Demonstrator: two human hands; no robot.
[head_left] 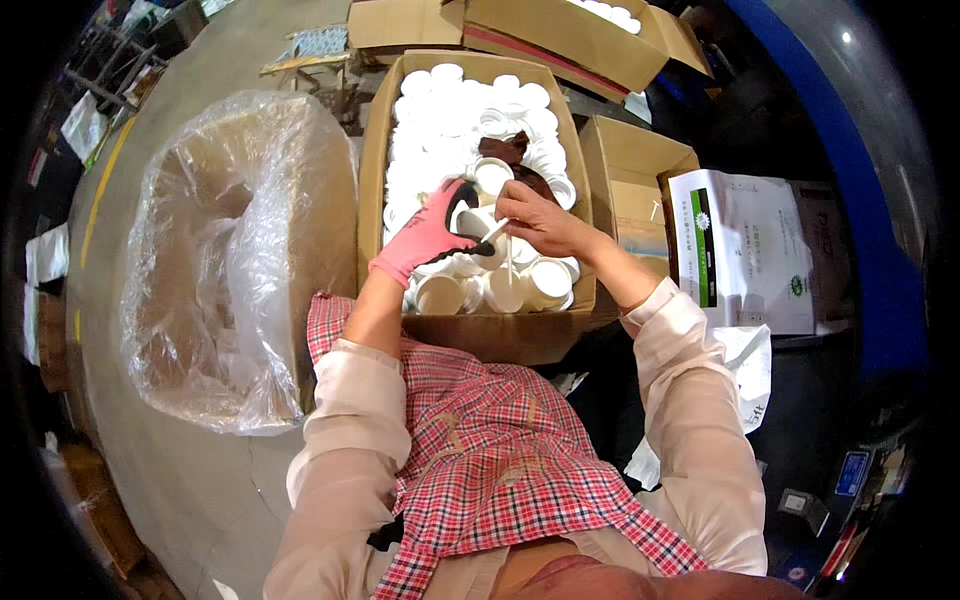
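Note:
A cardboard box (480,338) heaped with round white plastic caps (440,125) stands right in front of me. Over its near half, my left hand (428,232), in a pink glove with black finger pads, is closed around a white cap (477,224). My bare right hand (545,222) meets it from the right, fingers pinched on a slim pale piece at the cap's edge. Whether that is a tool or part of the cap, I cannot make out. A thin white strip (510,262) hangs below the right fingers. Something dark brown and crumpled (505,148) lies on the caps beyond my hands.
To the left stands a large box lined with clear plastic film (285,240). An open carton (640,150) and a white printed carton (755,255) are at the right. Beyond, another open cardboard box (560,45) holds white pieces. A blue upright (850,150) borders the right side.

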